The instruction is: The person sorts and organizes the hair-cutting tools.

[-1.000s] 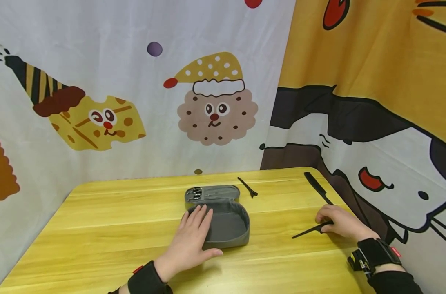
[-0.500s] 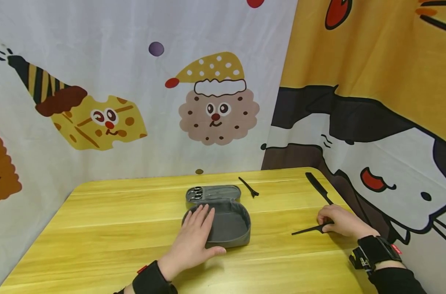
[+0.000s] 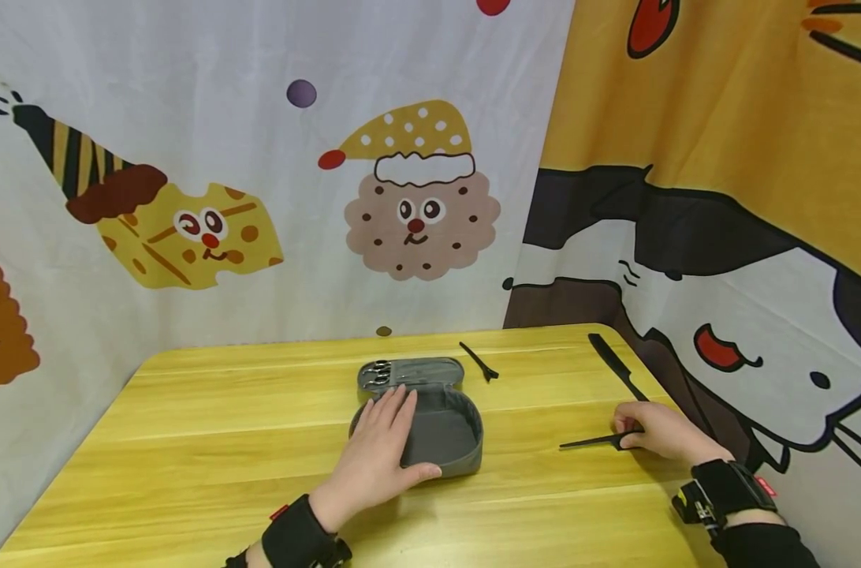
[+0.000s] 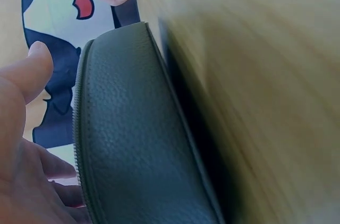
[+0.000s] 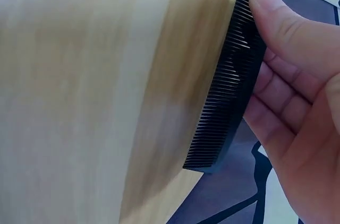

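Note:
My right hand [image 3: 661, 432] pinches a black rat-tail comb [image 5: 226, 96] between thumb and fingers, low over the right side of the table. The thin tail points left in the head view, and the fine teeth show in the right wrist view. My left hand [image 3: 374, 457] lies with straight fingers over the left side of a grey zip case [image 3: 441, 438], thumb at its front. In the left wrist view the case's leathery side wall [image 4: 135, 128] and zip edge stand beside the fingers. The case lies unzipped, its lid [image 3: 426, 369] folded back.
Scissors [image 3: 378, 373] sit in the lid's left part. A black hair clip [image 3: 480, 363] lies behind the case to the right. Another black comb [image 3: 610, 356] with a handle lies near the table's right edge, just beyond my right hand. Printed curtains stand behind and to the right.
The rat-tail comb's tail has swung slightly away from me, turning in my right fingers. My left hand has shifted a little right and forward over the case.

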Available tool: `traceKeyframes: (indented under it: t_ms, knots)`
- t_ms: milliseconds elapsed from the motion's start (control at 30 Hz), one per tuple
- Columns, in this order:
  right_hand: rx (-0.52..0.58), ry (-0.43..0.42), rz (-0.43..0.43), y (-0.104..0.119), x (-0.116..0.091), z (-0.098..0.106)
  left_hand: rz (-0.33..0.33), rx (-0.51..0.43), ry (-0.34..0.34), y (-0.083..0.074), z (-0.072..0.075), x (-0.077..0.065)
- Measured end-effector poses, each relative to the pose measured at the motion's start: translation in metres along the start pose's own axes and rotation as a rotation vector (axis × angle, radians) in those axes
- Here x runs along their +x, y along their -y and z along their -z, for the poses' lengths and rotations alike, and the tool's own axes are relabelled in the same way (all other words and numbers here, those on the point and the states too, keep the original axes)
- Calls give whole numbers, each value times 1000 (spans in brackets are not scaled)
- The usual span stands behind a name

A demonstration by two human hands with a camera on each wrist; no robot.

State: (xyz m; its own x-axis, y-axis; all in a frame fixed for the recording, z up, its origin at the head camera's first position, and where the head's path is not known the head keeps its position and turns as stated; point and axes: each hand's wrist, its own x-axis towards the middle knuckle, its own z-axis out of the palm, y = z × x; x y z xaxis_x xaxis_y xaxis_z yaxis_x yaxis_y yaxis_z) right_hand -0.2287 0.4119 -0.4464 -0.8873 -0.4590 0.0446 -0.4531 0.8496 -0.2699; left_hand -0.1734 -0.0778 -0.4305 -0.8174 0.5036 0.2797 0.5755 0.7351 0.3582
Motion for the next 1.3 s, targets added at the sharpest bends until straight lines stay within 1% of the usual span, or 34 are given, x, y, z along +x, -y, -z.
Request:
traceKeyframes:
  t_ms: [133, 300, 433, 667, 867, 1133, 1233, 1300]
  knots:
    - [29, -15, 4, 5, 3, 0, -8, 2, -7, -5, 1, 5]
    - [75, -49, 43, 12, 8, 0, -28, 8, -33, -9, 3, 13]
    - [118, -74, 45, 17, 15, -2, -33, -14, -47, -12, 7, 20]
    - [160, -114, 18, 37, 30, 4, -13, -42, -41, -20, 14, 30]
    - [169, -143, 30, 56, 43, 11, -12, -74, -43, -25, 20, 34]
    - [198, -171, 80, 76, 59, 14, -49, -43, -110, -28, 22, 38]
    - [202, -165, 101, 87, 66, 16, -88, -9, -165, -29, 23, 39]
    - [198, -158, 115, 95, 71, 19, -124, 24, -217, -30, 23, 41]
